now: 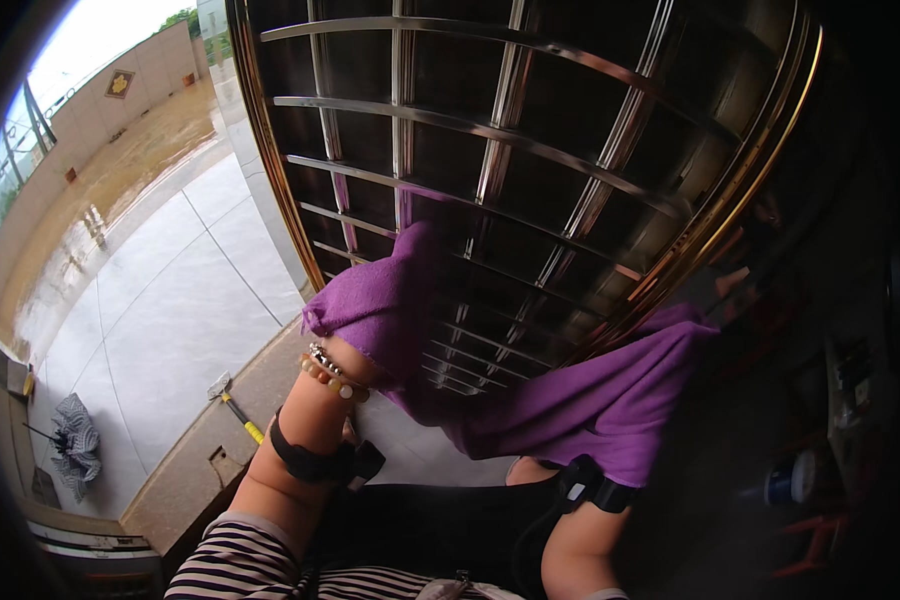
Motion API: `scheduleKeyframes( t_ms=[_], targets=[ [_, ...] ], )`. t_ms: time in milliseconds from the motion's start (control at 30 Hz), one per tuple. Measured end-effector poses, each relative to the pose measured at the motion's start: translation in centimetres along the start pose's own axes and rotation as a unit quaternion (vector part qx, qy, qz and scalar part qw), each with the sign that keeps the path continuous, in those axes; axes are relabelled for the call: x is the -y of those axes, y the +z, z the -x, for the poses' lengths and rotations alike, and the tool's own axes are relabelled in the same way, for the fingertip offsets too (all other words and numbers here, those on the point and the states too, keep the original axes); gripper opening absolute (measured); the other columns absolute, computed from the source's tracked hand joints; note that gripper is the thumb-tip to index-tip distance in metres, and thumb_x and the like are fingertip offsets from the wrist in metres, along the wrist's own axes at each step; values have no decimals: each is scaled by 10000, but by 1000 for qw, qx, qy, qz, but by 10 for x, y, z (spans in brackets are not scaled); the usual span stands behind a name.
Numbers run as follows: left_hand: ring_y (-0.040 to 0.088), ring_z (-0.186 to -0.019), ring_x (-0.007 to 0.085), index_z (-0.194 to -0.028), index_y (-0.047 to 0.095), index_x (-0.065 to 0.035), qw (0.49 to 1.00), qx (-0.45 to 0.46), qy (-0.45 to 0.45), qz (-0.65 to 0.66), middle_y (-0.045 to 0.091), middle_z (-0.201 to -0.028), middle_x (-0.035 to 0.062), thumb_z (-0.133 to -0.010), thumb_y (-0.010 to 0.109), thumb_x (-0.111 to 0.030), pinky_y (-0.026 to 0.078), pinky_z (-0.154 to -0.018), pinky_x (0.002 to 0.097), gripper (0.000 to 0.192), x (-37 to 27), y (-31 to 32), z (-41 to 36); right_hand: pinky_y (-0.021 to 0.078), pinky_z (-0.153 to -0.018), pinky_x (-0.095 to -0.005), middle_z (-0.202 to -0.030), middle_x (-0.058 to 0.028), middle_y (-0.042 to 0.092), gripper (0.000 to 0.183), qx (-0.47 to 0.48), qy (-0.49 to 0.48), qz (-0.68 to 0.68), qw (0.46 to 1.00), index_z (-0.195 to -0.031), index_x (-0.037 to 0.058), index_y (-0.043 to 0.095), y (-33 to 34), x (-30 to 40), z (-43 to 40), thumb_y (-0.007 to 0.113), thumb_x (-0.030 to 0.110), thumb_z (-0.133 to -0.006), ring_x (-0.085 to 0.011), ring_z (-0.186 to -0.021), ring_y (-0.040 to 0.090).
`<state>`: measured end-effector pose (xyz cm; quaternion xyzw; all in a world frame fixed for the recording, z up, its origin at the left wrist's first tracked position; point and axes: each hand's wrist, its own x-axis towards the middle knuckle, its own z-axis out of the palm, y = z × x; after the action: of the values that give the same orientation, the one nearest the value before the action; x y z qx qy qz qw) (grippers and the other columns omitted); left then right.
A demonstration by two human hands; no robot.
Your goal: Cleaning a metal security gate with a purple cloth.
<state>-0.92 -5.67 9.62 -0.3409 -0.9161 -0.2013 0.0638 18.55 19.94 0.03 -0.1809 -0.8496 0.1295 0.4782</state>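
A purple cloth [525, 409] covers my left hand [397, 277], which is raised against a door with a metal lattice [495, 135] of shiny bars over dark panels. The fingers under the cloth do not show. From there the cloth hangs in a loose sag across to my right side. It drapes over my right hand [664, 337] and forearm near the door's gold-coloured edge [720, 217], so that hand's fingers are hidden too. A beaded bracelet is on my left wrist, and black straps circle both forearms.
A yellow-handled tool with a flat metal head [240, 416] lies on the stone threshold [187, 465] at left. Beyond it, a patterned umbrella [75, 446] rests on pale floor tiles. A red plastic stool [814, 544] and a round container [791, 478] stand in the dark at right.
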Motion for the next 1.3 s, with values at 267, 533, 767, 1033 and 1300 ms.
scheduleKeyframes(
  t_ms=[267,533,767,1033,1300],
  targets=[
    [704,-901,304,-1414,466,-90,988,-81,128,39,711,-1071,129,-877,607,-133,562,-754,401,556,16,43,-7,225,-1216,-360,-1617,-200,233,757,3,8,21,1000,-1611,43,63,-1,0,4,447,391,-1059,-272,-1463,319],
    [695,-829,309,-1418,476,-148,985,-108,49,123,696,-957,115,-916,610,-156,535,-685,398,520,3,35,6,229,-1213,-347,-1618,-198,230,749,-6,28,12,1000,-1610,42,61,0,-5,3,443,379,-1061,-273,-1461,321],
    [707,-790,291,-1416,484,-173,961,-177,183,106,737,-1008,34,-777,757,-214,542,-678,406,696,11,16,2,232,-1210,-335,-1620,-195,228,742,-14,42,11,999,-1609,40,60,-4,-8,5,440,368,-1063,-273,-1460,322],
    [704,-853,277,-1424,454,-177,994,37,-29,94,722,-1013,69,-790,747,-182,539,-718,382,698,-12,18,0,307,-1107,-324,-1481,-163,340,595,-9,43,-25,999,-1501,56,206,0,0,-4,469,348,-1053,-252,-1319,394],
    [708,-893,256,-1382,518,-173,965,-176,91,172,733,-1067,52,-846,689,-103,550,-731,349,567,-10,39,4,405,-971,-313,-1296,-121,490,415,27,78,-76,994,-1356,78,403,-2,6,-12,510,324,-1040,-222,-1131,490]
  ],
)
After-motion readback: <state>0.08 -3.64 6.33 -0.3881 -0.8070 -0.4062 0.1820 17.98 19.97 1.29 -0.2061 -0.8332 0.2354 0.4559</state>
